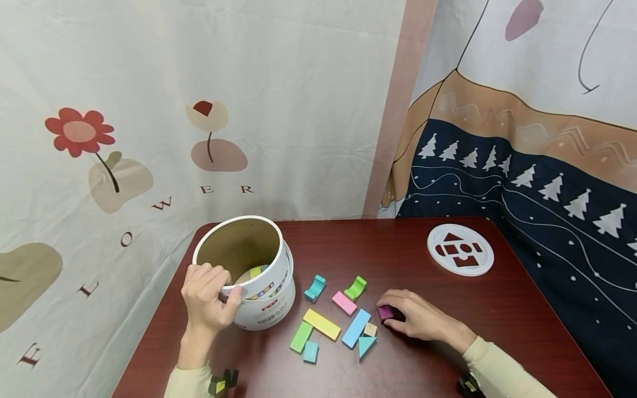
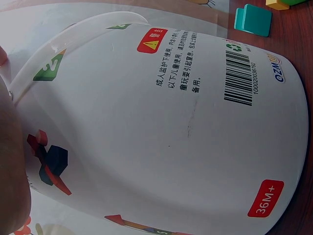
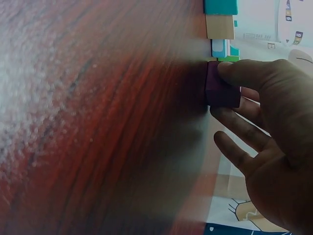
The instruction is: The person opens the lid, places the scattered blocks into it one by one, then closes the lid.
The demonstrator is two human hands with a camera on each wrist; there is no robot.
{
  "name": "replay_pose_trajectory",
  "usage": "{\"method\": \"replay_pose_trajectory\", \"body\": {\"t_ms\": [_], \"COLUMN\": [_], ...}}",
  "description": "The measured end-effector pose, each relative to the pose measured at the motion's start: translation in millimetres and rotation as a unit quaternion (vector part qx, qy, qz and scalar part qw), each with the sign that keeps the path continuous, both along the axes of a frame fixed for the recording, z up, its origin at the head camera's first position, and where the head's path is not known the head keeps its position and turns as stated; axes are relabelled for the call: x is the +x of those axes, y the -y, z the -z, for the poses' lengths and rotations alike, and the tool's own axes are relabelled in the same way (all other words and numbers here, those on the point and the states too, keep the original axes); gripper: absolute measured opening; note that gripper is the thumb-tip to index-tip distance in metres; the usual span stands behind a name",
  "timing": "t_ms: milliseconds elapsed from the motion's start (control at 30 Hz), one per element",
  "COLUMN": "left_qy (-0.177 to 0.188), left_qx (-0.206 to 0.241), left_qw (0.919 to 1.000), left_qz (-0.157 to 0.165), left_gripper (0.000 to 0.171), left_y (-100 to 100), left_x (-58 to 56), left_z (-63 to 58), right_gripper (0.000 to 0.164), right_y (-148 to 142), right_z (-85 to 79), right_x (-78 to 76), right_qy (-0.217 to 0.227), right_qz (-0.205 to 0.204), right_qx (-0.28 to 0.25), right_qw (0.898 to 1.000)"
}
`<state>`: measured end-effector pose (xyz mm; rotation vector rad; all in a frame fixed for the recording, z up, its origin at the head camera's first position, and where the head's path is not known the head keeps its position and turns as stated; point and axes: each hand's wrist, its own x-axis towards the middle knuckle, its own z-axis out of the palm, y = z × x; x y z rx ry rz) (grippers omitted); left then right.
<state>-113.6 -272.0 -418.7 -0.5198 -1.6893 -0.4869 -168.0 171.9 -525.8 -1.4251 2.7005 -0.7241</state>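
A white bucket (image 1: 269, 312) stands at the table's left, with a few blocks visible inside. My left hand (image 1: 209, 293) grips its near rim, fingers over the edge and thumb outside. In the left wrist view the printed wall of the bucket (image 2: 146, 117) fills most of the picture. Right of the loose blocks, my right hand (image 1: 420, 316) pinches a purple block (image 1: 385, 313) at the tabletop. The right wrist view shows the thumb on one side of the purple block (image 3: 222, 90) and fingers on the other.
Between the hands lie a yellow block (image 1: 322, 324), a blue block (image 1: 356, 328), a pink block (image 1: 344, 303), a teal triangle (image 1: 366, 346) and several others. A white lid with shaped holes (image 1: 460, 265) lies at the back right. Printed cloth (image 1: 308, 110) hangs behind the table.
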Motion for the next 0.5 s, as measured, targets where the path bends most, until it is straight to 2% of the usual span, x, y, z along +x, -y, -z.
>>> {"method": "replay_pose_trajectory", "body": {"t_ms": [500], "left_qy": [-0.002], "left_qx": [0.000], "left_qw": [1.0000], "left_qz": [0.000], "left_gripper": [0.031], "left_y": [-0.7], "left_x": [-0.2], "left_z": [-0.6], "right_gripper": [0.032], "right_y": [0.0], "right_z": [-3.3], "right_x": [-1.4], "right_qy": [0.025], "right_qz": [-0.002], "right_qx": [0.001], "right_qw": [1.000]}}
